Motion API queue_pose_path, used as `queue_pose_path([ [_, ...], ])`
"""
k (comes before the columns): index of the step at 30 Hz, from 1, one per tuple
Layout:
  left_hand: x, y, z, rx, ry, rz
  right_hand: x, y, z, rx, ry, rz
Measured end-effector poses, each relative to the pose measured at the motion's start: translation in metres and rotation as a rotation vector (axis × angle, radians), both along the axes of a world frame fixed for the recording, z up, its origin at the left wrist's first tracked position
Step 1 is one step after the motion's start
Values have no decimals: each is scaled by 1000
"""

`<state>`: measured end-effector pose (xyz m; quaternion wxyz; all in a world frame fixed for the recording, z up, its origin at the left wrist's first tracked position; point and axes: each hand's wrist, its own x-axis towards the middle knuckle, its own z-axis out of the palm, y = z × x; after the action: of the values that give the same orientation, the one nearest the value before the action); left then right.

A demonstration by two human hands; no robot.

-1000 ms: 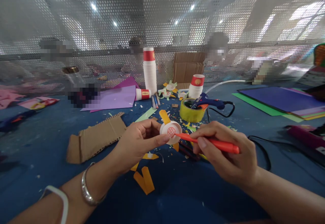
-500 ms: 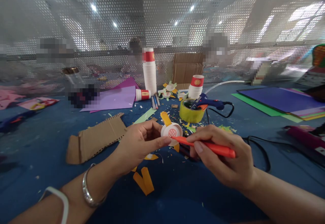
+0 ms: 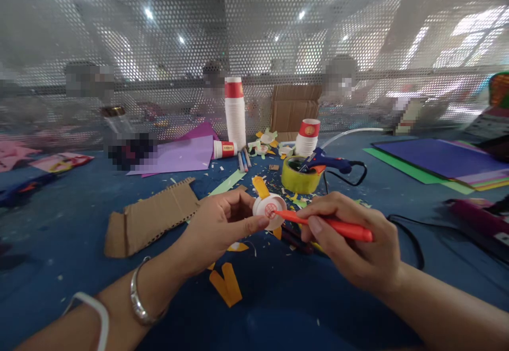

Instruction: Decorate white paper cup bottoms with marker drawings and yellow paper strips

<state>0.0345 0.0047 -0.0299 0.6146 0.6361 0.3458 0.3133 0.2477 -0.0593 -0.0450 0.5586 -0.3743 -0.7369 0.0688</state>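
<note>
Between thumb and fingers, my left hand [image 3: 222,218] grips a small white paper cup base [image 3: 260,209] with orange paper strips sticking out of it. A red crosshatched circle is drawn on its flat face. My right hand [image 3: 353,239] is closed around a red marker [image 3: 338,228], whose tip meets or nearly meets the drawn circle. Below the cup base, folded orange paper strips [image 3: 226,284] lie on the blue table. To the left of my left hand rests a piece of corrugated cardboard [image 3: 155,216].
Behind my hands are a yellow tape roll [image 3: 296,181], a blue glue gun [image 3: 330,161] with a black cord, a tall paper cup stack [image 3: 236,115] and a shorter cup stack [image 3: 308,138]. Purple paper [image 3: 178,155] lies left, coloured sheets [image 3: 441,157] right. Paper scraps litter the middle.
The red marker and my right hand have shifted slightly to the right and up over the drawn circle. My left hand keeps hold of the cup base almost unmoved.
</note>
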Motion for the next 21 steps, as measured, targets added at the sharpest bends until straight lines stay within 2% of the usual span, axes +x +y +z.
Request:
queue_pose_path([
  [14,-1,-2,2,33,40,12,0,3,0,23,35,-36],
  [21,-1,0,2,17,13,9,-3,-2,6,37,-36,-40],
])
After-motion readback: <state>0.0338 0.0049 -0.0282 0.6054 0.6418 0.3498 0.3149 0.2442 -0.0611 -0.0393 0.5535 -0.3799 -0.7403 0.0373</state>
